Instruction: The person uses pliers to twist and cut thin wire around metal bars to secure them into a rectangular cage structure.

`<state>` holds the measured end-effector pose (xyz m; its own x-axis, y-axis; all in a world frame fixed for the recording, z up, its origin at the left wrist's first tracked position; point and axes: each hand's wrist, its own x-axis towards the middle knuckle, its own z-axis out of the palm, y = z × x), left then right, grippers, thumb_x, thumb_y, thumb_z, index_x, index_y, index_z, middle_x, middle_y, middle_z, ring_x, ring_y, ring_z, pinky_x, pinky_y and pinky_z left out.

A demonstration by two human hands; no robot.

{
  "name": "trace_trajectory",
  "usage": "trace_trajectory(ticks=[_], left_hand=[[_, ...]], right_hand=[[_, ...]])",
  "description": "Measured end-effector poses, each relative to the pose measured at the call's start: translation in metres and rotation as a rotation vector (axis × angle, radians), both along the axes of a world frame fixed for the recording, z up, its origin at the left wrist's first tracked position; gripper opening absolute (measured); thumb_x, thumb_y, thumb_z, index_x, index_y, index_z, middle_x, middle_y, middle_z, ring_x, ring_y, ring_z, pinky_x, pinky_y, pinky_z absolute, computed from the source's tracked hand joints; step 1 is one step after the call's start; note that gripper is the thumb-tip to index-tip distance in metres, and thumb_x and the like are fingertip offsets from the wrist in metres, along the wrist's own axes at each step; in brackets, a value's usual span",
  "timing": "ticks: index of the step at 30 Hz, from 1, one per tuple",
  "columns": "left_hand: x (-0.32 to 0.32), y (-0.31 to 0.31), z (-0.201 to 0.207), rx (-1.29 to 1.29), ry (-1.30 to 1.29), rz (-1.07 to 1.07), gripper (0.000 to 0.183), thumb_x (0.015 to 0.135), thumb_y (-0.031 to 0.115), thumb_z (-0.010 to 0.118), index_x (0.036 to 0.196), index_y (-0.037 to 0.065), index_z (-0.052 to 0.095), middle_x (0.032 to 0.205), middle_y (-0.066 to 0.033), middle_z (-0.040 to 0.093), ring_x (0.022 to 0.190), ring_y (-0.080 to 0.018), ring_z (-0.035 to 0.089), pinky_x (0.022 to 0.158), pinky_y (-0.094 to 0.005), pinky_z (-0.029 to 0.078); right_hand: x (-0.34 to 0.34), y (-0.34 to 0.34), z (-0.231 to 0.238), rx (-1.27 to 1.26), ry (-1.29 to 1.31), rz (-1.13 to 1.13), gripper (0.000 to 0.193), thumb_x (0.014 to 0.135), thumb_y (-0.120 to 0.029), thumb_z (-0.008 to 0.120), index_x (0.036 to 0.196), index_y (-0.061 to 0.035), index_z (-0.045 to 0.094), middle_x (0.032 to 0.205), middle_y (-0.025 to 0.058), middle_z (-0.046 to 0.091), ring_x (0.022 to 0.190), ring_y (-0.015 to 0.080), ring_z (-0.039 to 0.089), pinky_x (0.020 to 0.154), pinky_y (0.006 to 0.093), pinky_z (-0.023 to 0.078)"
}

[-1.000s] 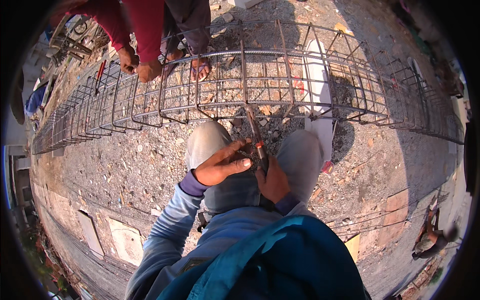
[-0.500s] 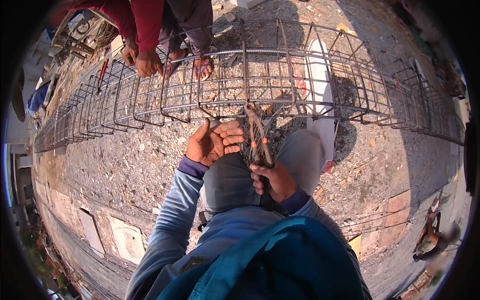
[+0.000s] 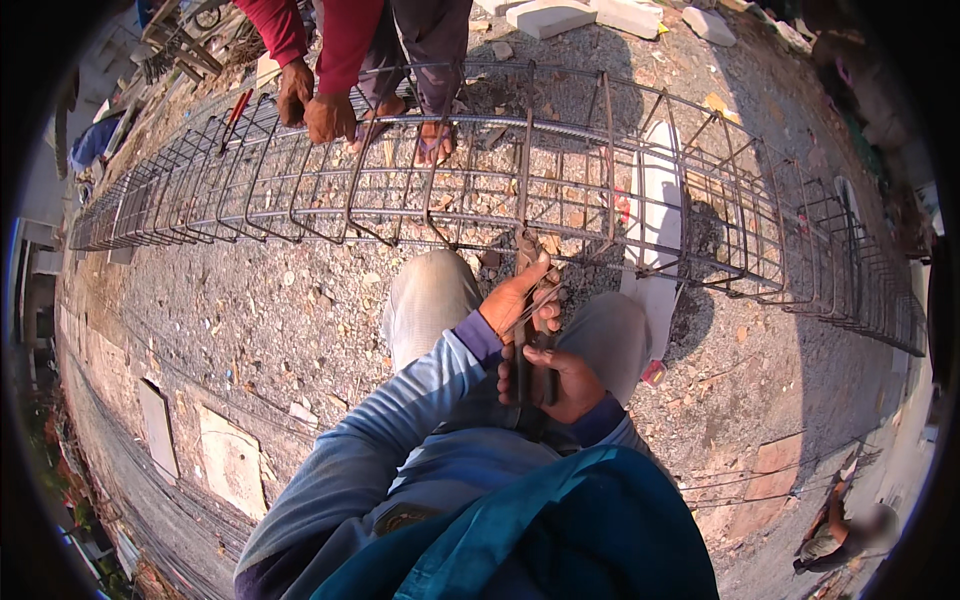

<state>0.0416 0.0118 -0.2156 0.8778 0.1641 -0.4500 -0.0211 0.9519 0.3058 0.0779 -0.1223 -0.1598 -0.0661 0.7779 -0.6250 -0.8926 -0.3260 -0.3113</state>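
My right hand (image 3: 568,382) is closed round the dark handles of pincers (image 3: 521,372), held upright between my knees. Just above it, my left hand (image 3: 518,302) closes on a bundle of thin tie wires (image 3: 548,293) lying against the pincers. The pincers' jaws point away from me, close to the near lower bar of a long rebar cage (image 3: 525,165). Whether they touch the bar I cannot tell. My left fingers partly hide the pincers' upper part.
Across the cage, a co-worker in red sleeves has both hands (image 3: 330,117) at its top bars. A red-handled tool (image 3: 238,108) rests there. A white slab (image 3: 652,300) lies under the cage on gravel. Another person (image 3: 838,530) is at the lower right.
My left hand has gone from open, palm up, to closed on the tie wires at the pincers. The pincers have turned more upright. The view has shifted.
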Motion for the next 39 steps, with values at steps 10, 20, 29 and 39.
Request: trace_trajectory(ticks=[10,20,29,39], left_hand=[[-0.005,0.014,0.003,0.054,0.09,-0.168,0.033,0.096,0.035,0.051,0.073,0.013,0.044,0.053,0.0031,0.035,0.04,-0.0094,0.033,0.043,-0.0264,0.029],[-0.005,-0.027,0.042,0.21,-0.283,0.15,0.061,0.096,0.053,0.03,0.094,0.001,0.061,0.105,-0.0208,0.061,0.11,-0.0282,0.053,0.094,-0.0372,0.039],[-0.009,-0.047,0.029,0.226,-0.224,0.252,0.031,0.08,0.029,0.047,0.083,0.0,0.059,0.072,-0.0132,0.056,0.065,-0.0281,0.053,0.071,-0.0437,0.046],[-0.008,-0.044,0.029,1.325,0.257,0.341,0.01,0.093,0.011,0.053,0.093,0.004,0.059,0.078,-0.0007,0.06,0.067,-0.0104,0.055,0.061,-0.0252,0.045]], right_hand=[[-0.02,0.014,-0.034,-0.101,0.059,0.08,0.017,0.084,-0.02,0.059,0.074,-0.0159,0.046,0.056,-0.0059,0.038,0.046,0.0092,0.037,0.046,0.0277,0.034],[0.013,-0.027,-0.041,0.534,0.525,0.255,0.028,0.089,-0.032,0.056,0.079,-0.007,0.049,0.058,0.0041,0.048,0.049,0.0181,0.053,0.052,0.0335,0.048],[0.021,-0.05,-0.022,0.667,0.648,0.297,0.044,0.092,-0.046,0.048,0.09,-0.0027,0.053,0.054,0.0053,0.048,0.045,0.0189,0.051,0.046,0.033,0.044],[0.047,-0.064,0.026,0.618,0.529,0.166,0.041,0.092,-0.027,0.052,0.117,0.0045,0.048,0.068,0.0102,0.056,0.057,0.0248,0.059,0.057,0.0372,0.051]])
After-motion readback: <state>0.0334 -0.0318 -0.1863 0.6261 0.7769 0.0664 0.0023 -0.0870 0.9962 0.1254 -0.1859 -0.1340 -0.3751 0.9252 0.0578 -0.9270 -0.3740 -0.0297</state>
